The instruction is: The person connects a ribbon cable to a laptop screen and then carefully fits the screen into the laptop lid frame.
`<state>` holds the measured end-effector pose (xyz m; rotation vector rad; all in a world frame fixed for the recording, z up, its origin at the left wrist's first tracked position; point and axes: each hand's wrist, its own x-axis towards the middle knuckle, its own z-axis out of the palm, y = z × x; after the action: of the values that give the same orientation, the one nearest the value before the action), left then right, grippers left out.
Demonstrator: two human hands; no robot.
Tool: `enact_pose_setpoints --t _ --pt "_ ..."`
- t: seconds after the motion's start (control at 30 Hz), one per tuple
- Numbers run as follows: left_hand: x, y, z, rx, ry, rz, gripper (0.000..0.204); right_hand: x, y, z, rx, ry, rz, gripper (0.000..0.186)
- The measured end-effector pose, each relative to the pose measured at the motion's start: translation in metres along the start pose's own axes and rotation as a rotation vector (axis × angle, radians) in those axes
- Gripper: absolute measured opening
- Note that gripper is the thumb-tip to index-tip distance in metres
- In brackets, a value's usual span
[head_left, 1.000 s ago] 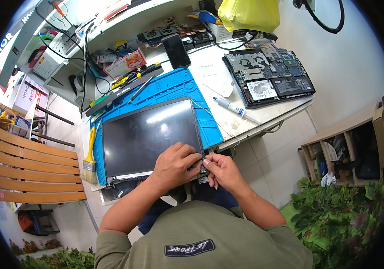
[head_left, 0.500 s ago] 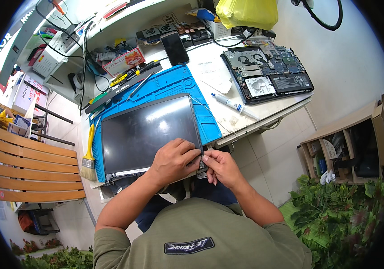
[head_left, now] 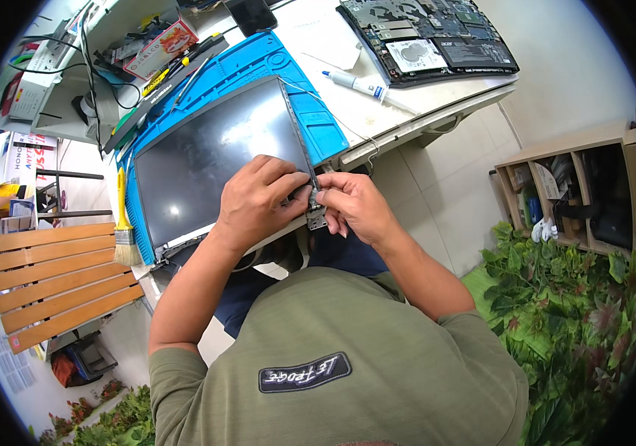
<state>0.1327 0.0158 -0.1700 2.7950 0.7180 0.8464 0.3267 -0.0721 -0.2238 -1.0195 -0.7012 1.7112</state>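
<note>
A laptop screen, dark and glossy, lies on the blue work mat with its near right corner over the table's front edge. My left hand rests across that corner, its fingers bent and pressed together at the right edge. From the other side, my right hand pinches the same edge between thumb and forefinger, its other fingers curled below. A metal hinge shows between my hands at the corner. Whatever small part lies under the fingertips is hidden.
An opened laptop base sits at the far right of the table, with a glue syringe nearer me. A yellow-handled brush lies left of the screen. To the left stands a slatted wooden bench; a cardboard shelf is right.
The view has tilted down, so the table appears higher. Both hands stay at the screen's near right corner, and the left fingers are bent a little more over the edge.
</note>
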Motion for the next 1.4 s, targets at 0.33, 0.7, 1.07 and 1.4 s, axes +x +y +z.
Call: enact_pose_setpoints --t 0.33,0.7,1.07,1.4 --pt "0.001 -0.001 -0.004 -0.024 -0.023 -0.025 0.023 0.000 -0.006 0.002 -0.034 0.020 0.044 0.019" --pt "0.055 -0.100 -0.056 0.146 -0.026 -0.141 0.029 0.016 -0.117 0.012 -1.104 0.164 -0.697 0.016" --pt "0.132 -0.140 -0.018 0.137 -0.435 -0.216 0.033 0.195 -0.148 -0.008 -1.514 -0.003 -0.596 0.021" --pt "0.154 -0.138 -0.017 0.112 -0.550 -0.182 0.031 0.192 -0.140 -0.027 -1.420 0.091 -0.605 0.021"
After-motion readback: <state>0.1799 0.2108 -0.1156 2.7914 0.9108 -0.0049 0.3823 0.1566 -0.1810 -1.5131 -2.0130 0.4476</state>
